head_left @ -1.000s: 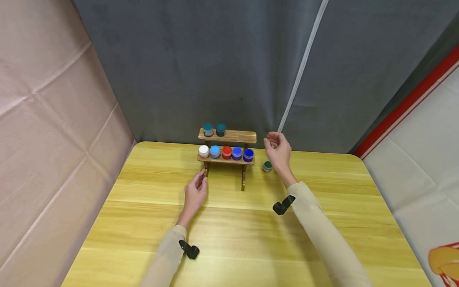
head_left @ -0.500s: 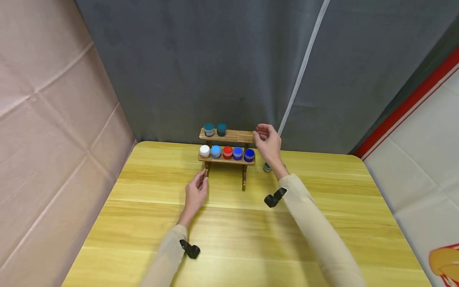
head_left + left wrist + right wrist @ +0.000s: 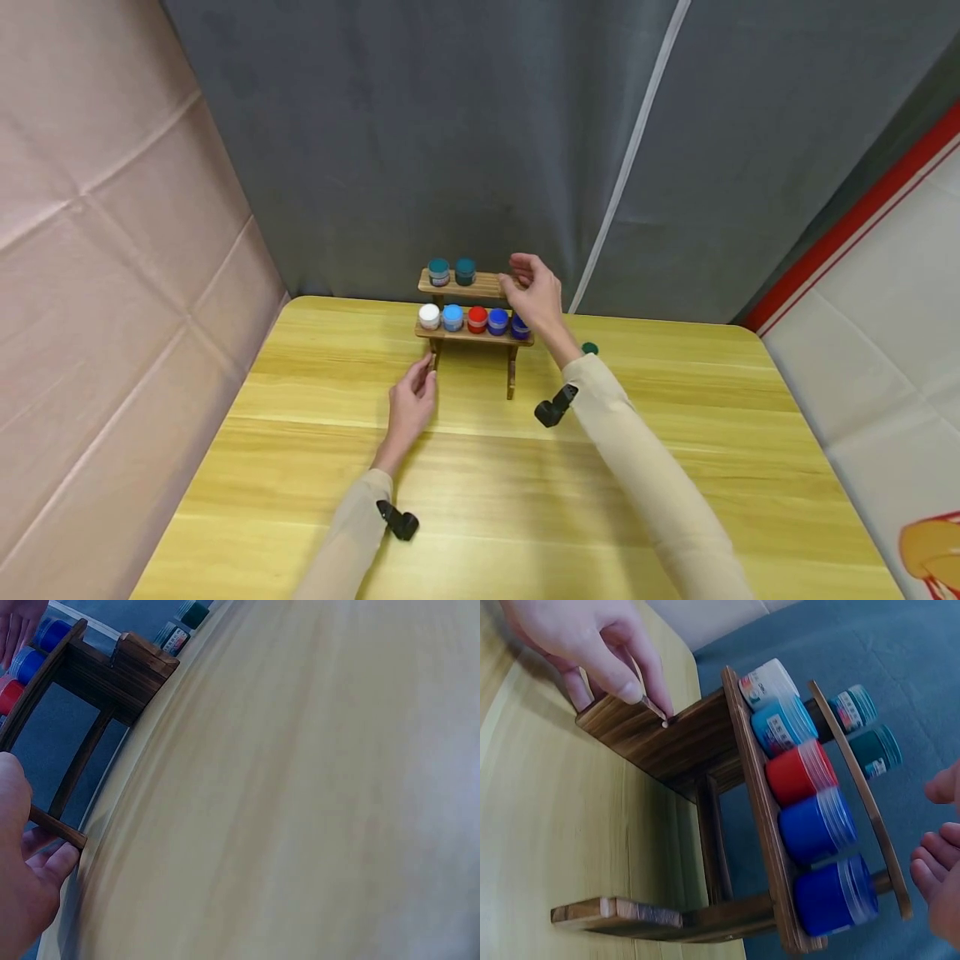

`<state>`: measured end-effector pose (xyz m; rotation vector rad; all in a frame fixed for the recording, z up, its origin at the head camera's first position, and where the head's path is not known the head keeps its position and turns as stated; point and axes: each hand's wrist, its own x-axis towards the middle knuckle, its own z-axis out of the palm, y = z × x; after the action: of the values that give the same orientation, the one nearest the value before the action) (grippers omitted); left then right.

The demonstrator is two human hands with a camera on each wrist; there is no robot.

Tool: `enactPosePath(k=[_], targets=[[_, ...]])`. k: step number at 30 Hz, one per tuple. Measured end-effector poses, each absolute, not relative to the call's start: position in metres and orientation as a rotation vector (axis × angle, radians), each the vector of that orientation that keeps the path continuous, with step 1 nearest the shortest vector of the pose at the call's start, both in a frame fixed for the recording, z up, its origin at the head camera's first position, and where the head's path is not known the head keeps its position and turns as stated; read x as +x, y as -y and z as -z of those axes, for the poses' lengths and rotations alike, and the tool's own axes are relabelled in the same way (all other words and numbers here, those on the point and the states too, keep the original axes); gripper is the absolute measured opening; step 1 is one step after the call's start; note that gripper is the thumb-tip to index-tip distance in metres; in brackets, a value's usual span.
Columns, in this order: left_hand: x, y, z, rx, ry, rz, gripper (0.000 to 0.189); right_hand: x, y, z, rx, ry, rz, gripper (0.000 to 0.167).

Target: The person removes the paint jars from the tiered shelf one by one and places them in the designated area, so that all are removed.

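Observation:
A two-tier wooden stand [image 3: 473, 335] stands near the table's back edge. My left hand [image 3: 411, 407] pinches the foot of its left leg, thumb and fingers on either side, as the right wrist view shows close up. My right hand [image 3: 537, 292] hovers at the right end of the upper shelf, fingers curved and thumb apart; I cannot tell whether it holds a jar. The lower shelf carries a row of paint jars: white [image 3: 429, 317], light blue [image 3: 452, 317], red [image 3: 477, 319] and two dark blue. Two teal jars [image 3: 465, 272] sit at the upper shelf's left.
Right of the stand, a green-lidded jar [image 3: 590, 348] shows past my right wrist. A second jar [image 3: 172, 637] beside it appears in the left wrist view. A grey curtain [image 3: 360, 167] hangs right behind the wooden table [image 3: 465, 517].
My right hand has moved left from beside the stand to the upper shelf's right end, uncovering one green-lidded jar and covering another. My left hand stays on the leg.

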<state>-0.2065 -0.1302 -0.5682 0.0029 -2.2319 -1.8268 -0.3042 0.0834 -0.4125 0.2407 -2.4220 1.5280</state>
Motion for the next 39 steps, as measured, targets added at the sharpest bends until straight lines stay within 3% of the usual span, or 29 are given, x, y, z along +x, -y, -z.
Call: enactPosePath(k=[20,39], targets=[[-0.207,0.128,0.569,-0.010,2.244,1.809,0.040,-0.308,-0.046,0.414,0.347,2.527,-1.465,0.051],[-0.205,0.126,0.568,0.001,2.236,1.834,0.039,-0.312,-0.027,0.418,0.305,2.449,-1.476,0.039]])
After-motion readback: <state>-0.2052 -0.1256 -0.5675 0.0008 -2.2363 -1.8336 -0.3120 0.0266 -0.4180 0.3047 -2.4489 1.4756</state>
